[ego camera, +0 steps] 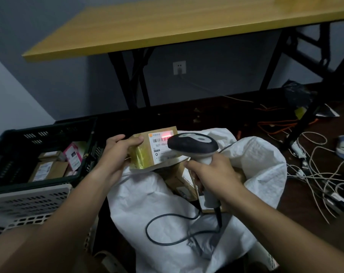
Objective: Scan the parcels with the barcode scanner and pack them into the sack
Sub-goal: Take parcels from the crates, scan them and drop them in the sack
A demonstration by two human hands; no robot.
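Forearms nearest. Right hand [212,170] grips grey-black barcode scanner [192,144]; left hand [118,150] clamps taped cardboard parcel [147,152] above white woven sack [256,154]. Centre red beam along barcode, steady.

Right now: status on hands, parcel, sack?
Left hand holds parcel over the white sack. Right hand grips scanner, red beam on the label. Parcels already in sack; nothing in the way.

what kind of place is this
Probably a makeshift parcel-sorting corner in an ordinary room: a black crate of labelled parcels on the floor, a white woven sack, a folding table, loose cables.
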